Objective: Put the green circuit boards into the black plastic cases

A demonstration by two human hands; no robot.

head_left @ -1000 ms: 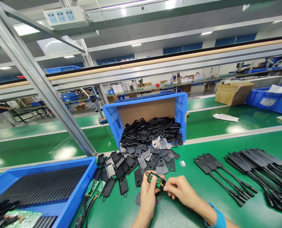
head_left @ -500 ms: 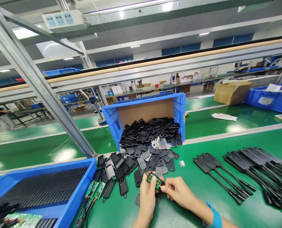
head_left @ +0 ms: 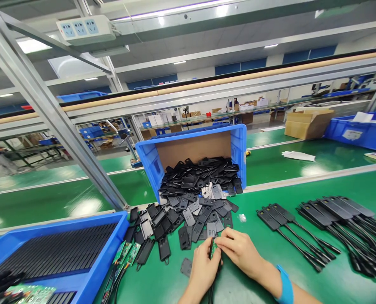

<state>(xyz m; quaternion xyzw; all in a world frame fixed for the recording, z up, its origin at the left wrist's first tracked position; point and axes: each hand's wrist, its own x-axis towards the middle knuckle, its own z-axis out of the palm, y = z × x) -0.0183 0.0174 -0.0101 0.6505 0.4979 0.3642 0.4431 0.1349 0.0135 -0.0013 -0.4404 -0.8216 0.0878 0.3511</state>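
Note:
My left hand (head_left: 203,264) is closed around a small green circuit board (head_left: 213,248) seated in a black plastic casing, tilted nearly edge-on, with a dark cable hanging below. The fingers of my right hand (head_left: 241,252) pinch at the board's upper end; the exact grip is partly hidden. Just beyond both hands lies a heap of flat black covers (head_left: 203,214), with one loose cover (head_left: 186,267) left of my left wrist. Black case shells (head_left: 159,230) are scattered further left. Two wired circuit boards (head_left: 127,253) rest by the tray.
A blue crate (head_left: 243,156) on its side spills black parts. At left stands a blue tray (head_left: 121,223) with rows of black pieces. Assembled units with cables (head_left: 275,217) lie at right, along with more units (head_left: 336,213). A white glove (head_left: 298,156) lies further back.
Both hands have turned the board from face-up to nearly edge-on. My right hand has moved up from its lower right side to its upper end. The loose cover is now more exposed.

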